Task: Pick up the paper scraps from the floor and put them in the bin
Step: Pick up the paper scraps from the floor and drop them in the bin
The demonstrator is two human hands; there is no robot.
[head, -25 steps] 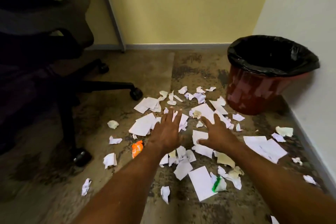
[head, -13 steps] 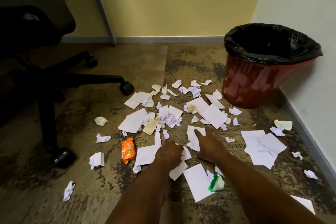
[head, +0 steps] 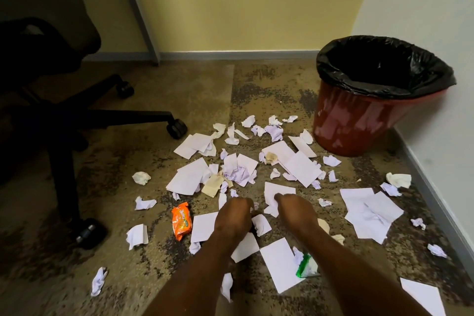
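Several white paper scraps and flat sheets (head: 298, 167) lie strewn over the mottled floor, some crumpled. A red bin (head: 359, 126) with a black liner stands at the right by the wall, its mouth empty as far as I can see. My left hand (head: 234, 215) is down on the floor in the middle of the litter, curled into a fist over small scraps, with a pale bit showing at its knuckles. Just right of it, my right hand (head: 295, 210) has its fingers curled onto the near edge of a white sheet (head: 282, 191), which wrinkles there.
A black office chair base (head: 102, 115) with castors fills the left side. An orange snack wrapper (head: 182, 220) lies left of my hands and a green-and-white wrapper (head: 306, 267) lies near my right forearm. Walls close the back and right; a grey desk leg (head: 143, 20) stands behind.
Both hands have drawn back toward me from the far scraps and gone from spread flat to curled. The view has pulled back, so the bin and the litter sit farther away.
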